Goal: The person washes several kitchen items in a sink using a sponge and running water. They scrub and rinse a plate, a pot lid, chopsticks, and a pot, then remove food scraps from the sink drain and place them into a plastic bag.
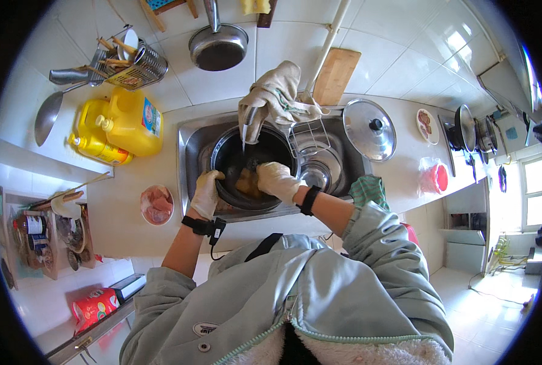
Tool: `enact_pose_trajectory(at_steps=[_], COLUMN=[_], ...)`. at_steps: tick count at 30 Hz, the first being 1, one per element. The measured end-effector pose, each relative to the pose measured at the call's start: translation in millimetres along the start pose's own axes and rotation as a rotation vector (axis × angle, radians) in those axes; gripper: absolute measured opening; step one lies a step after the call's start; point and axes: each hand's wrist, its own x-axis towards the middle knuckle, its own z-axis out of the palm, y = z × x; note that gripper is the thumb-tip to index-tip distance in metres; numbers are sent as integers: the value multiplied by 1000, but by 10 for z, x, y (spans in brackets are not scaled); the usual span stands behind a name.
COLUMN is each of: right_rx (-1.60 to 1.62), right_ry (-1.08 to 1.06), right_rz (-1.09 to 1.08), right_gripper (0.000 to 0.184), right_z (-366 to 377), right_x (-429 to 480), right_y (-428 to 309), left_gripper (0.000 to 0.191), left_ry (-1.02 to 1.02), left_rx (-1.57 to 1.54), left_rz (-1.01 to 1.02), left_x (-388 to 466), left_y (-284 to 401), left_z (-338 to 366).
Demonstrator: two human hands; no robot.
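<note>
A large dark pot [256, 206] sits in the left basin of the steel sink [191, 137], under a running faucet [251, 115] with a cloth [278, 91] draped over it. My left hand [207, 194], in a pale glove, grips the pot's left rim. Inside the pot, my right hand [278, 181], also gloved, rests at a yellowish-brown sponge or cloth [248, 183]; its fingers are partly hidden, so whether they hold it is unclear. Water falls into the pot from the faucet.
Metal bowls [316, 173] and a wire rack [310, 137] occupy the right basin. A steel lid [370, 130] lies right of it, near a green cloth [370, 191]. A bowl of raw meat [157, 205] and yellow jugs [136, 123] stand left. A cutting board [336, 76] leans behind.
</note>
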Motion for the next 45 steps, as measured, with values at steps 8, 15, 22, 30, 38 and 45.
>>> enact_pose_trajectory(at_steps=[8, 15, 22, 30, 38, 45], right_rx=[-297, -386, -148, -125, 238, -290], right_ry=[-35, -106, -10, 420, 668, 835], right_rz=[-83, -244, -159, -81, 226, 170], right_gripper=[19, 17, 20, 20, 23, 36], right_z=[-138, 188, -173, -1263, -1091, -548], right_x=[-70, 36, 60, -653, -580, -405], right_y=[-46, -5, -36, 143, 627, 752], left_gripper=[30, 24, 13, 22, 20, 13], left_ry=[-11, -79, 16, 50, 1, 50], left_rx=[1091, 455, 981, 832, 711, 935], left_rz=[947, 651, 978, 1067, 877, 1019], left_x=[130, 64, -33, 192, 139, 73], left_y=[-253, -317, -255, -475, -423, -309], left_z=[-333, -117, -188, -321, -273, -304])
